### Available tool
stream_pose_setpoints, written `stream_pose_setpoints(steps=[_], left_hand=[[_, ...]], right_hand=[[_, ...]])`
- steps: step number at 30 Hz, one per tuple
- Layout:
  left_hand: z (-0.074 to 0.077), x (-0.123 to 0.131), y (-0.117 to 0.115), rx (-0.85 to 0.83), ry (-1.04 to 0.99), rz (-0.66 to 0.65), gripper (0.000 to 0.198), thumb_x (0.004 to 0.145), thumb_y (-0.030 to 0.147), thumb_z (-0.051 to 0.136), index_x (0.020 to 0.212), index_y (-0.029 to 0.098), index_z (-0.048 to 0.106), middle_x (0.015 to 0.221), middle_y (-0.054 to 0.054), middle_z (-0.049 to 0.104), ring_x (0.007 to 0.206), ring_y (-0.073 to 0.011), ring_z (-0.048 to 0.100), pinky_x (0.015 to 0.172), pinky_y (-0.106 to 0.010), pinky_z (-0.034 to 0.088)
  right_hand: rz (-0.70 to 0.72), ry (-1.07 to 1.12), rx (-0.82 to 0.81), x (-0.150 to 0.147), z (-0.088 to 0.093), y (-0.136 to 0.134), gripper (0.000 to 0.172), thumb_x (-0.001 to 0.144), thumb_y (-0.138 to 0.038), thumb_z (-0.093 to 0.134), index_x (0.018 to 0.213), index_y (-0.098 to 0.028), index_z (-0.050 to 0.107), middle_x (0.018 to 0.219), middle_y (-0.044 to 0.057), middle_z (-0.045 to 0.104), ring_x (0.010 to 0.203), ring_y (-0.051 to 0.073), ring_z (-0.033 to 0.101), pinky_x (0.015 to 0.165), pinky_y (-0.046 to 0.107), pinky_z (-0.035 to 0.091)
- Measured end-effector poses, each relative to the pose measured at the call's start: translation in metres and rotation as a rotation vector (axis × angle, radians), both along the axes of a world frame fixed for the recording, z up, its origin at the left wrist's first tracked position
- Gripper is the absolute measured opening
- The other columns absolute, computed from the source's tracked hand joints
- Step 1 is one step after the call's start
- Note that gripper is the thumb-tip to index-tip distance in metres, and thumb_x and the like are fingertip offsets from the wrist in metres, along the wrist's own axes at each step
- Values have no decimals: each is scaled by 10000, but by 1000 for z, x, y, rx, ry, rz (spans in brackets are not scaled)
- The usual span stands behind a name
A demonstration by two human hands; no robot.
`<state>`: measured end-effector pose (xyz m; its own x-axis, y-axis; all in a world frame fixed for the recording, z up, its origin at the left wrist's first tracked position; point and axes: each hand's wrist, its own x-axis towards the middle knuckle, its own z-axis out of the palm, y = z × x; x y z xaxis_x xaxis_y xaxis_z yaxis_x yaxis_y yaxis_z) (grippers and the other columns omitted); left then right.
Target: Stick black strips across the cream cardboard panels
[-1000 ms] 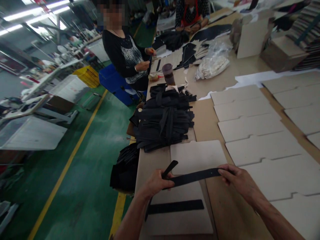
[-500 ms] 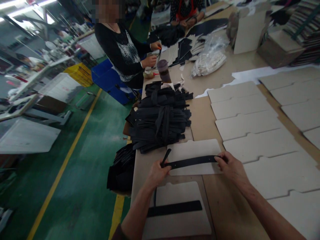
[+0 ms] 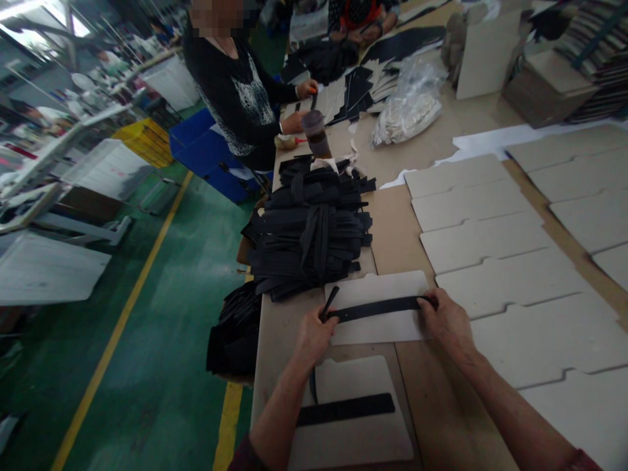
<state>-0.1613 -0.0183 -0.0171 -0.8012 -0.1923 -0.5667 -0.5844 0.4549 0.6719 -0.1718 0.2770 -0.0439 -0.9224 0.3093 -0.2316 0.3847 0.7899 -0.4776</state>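
Observation:
My left hand (image 3: 314, 335) and my right hand (image 3: 445, 322) hold the two ends of a black strip (image 3: 375, 308), stretched level over a grey card panel (image 3: 377, 324) on the table. Both hands are closed on the strip, and a short tail of it sticks up past my left thumb. Closer to me lies a second card panel (image 3: 350, 435) with a black strip (image 3: 346, 411) laid flat across it. A big pile of black strips (image 3: 311, 235) sits just beyond the panels.
Rows of grey card panels (image 3: 490, 242) cover the table to the right. A dark cup (image 3: 314, 133), a plastic bag (image 3: 407, 111) and cardboard boxes (image 3: 540, 91) stand farther back. A person in a black top (image 3: 235, 91) works at the table's left edge; green floor lies left.
Both hands have carried the stretched strip away from me, from above the near panel to over the farther panel, and lowered it toward the card.

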Motion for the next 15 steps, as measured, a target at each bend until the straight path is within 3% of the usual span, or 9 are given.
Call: stream_pose_setpoints(steps=[15], left_hand=[[2,-5,4,-16,15,4,186,818,147,659,993,156,722,590,38,591,565,-120,564,544,-211,375]], right_hand=[[57,-24,96,-2,2,-6,137,939,-295,534,1008,-197,602,904,75,715,766,216,626,708,312,373]])
